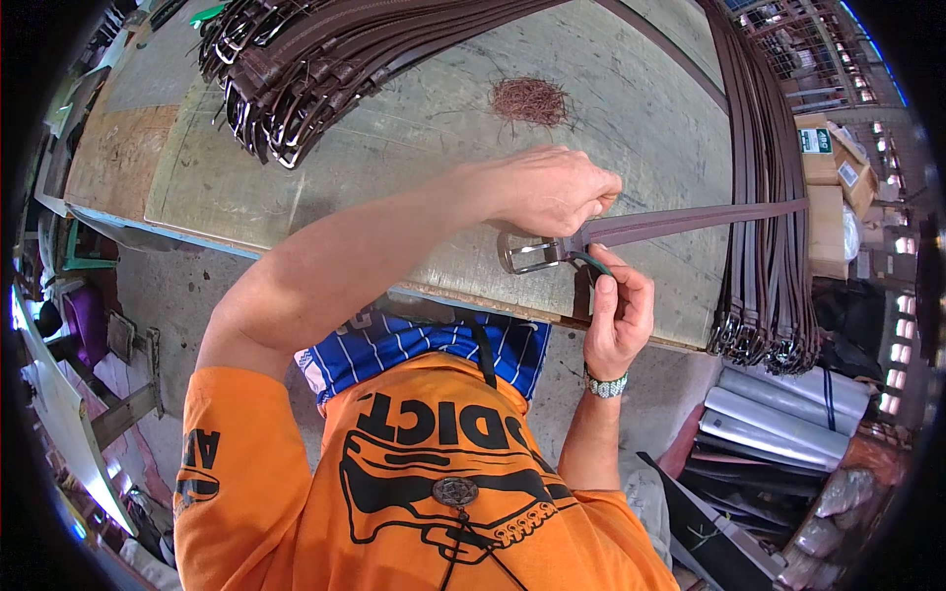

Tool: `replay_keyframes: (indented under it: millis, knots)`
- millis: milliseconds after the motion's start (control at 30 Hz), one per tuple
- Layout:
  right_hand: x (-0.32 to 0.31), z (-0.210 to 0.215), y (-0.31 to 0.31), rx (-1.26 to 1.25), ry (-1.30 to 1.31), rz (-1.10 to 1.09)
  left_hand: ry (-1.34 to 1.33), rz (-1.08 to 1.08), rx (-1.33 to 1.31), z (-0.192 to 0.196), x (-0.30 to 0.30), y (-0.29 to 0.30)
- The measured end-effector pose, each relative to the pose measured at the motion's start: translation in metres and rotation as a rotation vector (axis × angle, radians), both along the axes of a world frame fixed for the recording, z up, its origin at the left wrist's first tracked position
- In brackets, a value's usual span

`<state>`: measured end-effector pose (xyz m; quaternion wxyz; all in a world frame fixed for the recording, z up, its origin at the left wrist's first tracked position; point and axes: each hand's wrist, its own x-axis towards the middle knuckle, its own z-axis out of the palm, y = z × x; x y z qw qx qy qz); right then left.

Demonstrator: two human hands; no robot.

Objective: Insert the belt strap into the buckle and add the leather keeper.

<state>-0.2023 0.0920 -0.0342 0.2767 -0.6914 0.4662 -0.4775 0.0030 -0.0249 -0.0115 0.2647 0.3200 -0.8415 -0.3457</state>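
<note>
Belt [680, 223] in both hands, right at the desk's near edge! Left hand [552, 189] comes across from the left, fist closed, fingers pinching the brown strap just behind the buckle [529, 253]. Right hand [619, 310] rises from below the near edge, fingers curled shut around a small dark green tool [591, 261] whose tip meets the strap beside the buckle. A beaded band sits on that right wrist. The metal buckle lies flat on the desk, pointing left, just short of the near edge, and the strap runs away from it to the right, crossing toward the desk's right edge.

Out from there: along the right edge a thick stack of brown belts [764, 177] lies draped, straps running from the far side down to the near right corner, where their buckles hang over in a bunch. Toward the far left corner another pile [296, 69] fans out, buckles clustered at the left, straps sweeping off toward the far edge. Between the two piles, near the middle of the desk [414, 138], sits a small heap of reddish-brown trimmings [530, 100]. Beyond the right edge, cardboard boxes [833, 167] are stacked, and below them on the floor lie grey rolls [778, 414].
</note>
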Motion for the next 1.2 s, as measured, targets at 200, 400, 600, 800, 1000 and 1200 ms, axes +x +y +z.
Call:
replay_keyframes:
  millis: [200, 400, 600, 800, 1000, 1200]
  knots:
    - [0.0, -0.001, 0.0, -0.007, 0.009, -0.001, 0.003, -0.005, -0.006, -0.003, 0.0, 0.001]
    - [-0.001, 0.001, 0.0, -0.024, 0.028, -0.007, -0.064, -0.016, 0.043, 0.009, -0.001, 0.0]
    - [-0.001, -0.001, -0.002, -0.018, 0.034, -0.005, -0.053, -0.013, 0.033, 0.006, 0.0, -0.002]
    - [0.0, 0.0, -0.001, -0.025, 0.039, 0.0, 0.004, -0.002, 0.008, -0.003, -0.001, -0.001]
    - [-0.007, 0.003, -0.002, 0.08, -0.154, -0.017, 0.009, 0.013, 0.018, 0.0, -0.002, 0.0]
    - [-0.011, 0.013, -0.02, 0.085, -0.2, -0.072, 0.052, 0.026, 0.021, 0.004, 0.0, 0.0]
